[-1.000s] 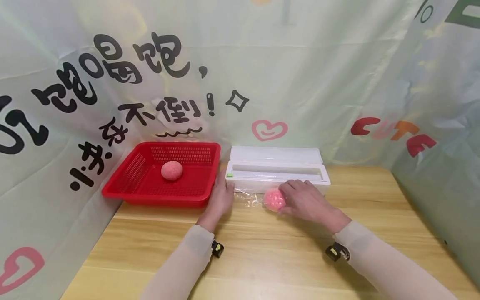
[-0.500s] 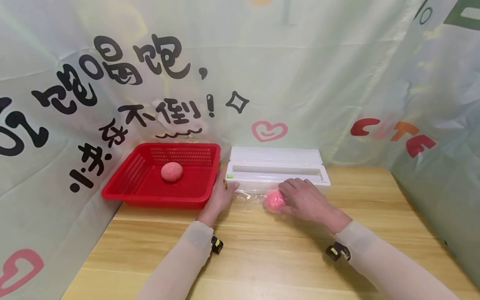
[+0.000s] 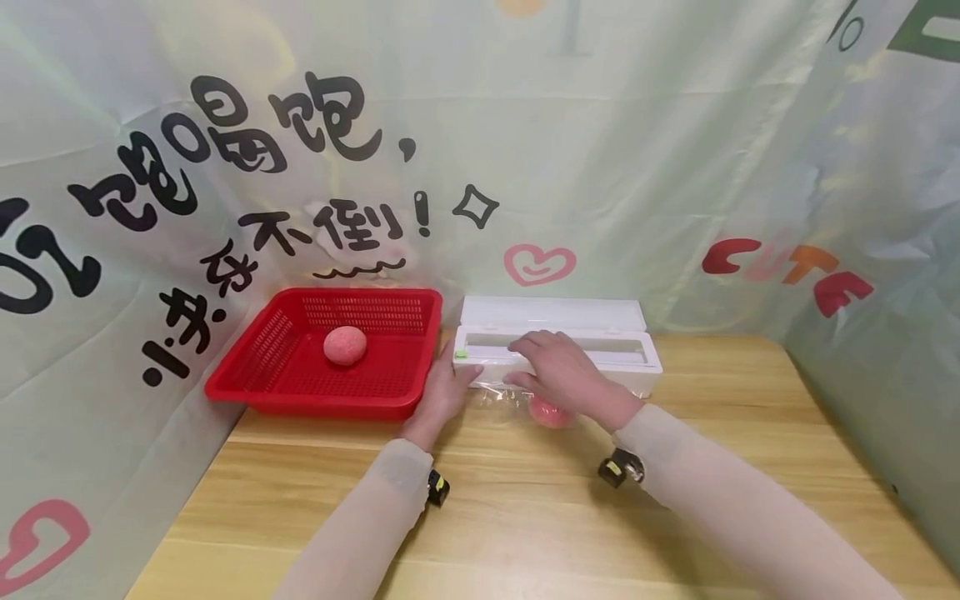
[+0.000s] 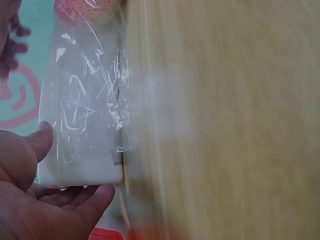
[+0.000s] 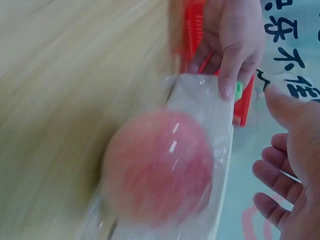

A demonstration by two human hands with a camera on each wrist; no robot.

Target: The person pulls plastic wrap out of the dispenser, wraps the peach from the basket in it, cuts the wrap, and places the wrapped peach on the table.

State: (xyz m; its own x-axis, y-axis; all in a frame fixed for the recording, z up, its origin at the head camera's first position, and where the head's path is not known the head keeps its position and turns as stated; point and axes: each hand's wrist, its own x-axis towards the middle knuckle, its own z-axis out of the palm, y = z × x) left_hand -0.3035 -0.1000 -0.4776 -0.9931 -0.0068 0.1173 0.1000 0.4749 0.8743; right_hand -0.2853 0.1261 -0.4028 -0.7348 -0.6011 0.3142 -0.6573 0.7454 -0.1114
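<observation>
A white cling film dispenser point(image 3: 555, 371) stands at the back of the table with its lid raised. My left hand point(image 3: 444, 392) grips its left end, thumb on the front edge and fingers round the end, as the left wrist view shows. Clear cling film point(image 4: 90, 85) hangs down the dispenser's front. A pink peach point(image 5: 160, 167) lies in the film before the dispenser, partly hidden by my right arm in the head view. My right hand point(image 3: 558, 367) is over the dispenser, off the peach, its fingers loosely bent and holding nothing.
A red plastic basket point(image 3: 300, 402) stands left of the dispenser, close beside my left hand. Another pink peach point(image 3: 345, 345) lies inside it. A printed cloth backdrop point(image 3: 600, 167) rises behind the wooden table point(image 3: 510, 517).
My right hand has let go of the peach and moved left and up over the dispenser. The left hand keeps its place at the dispenser's end.
</observation>
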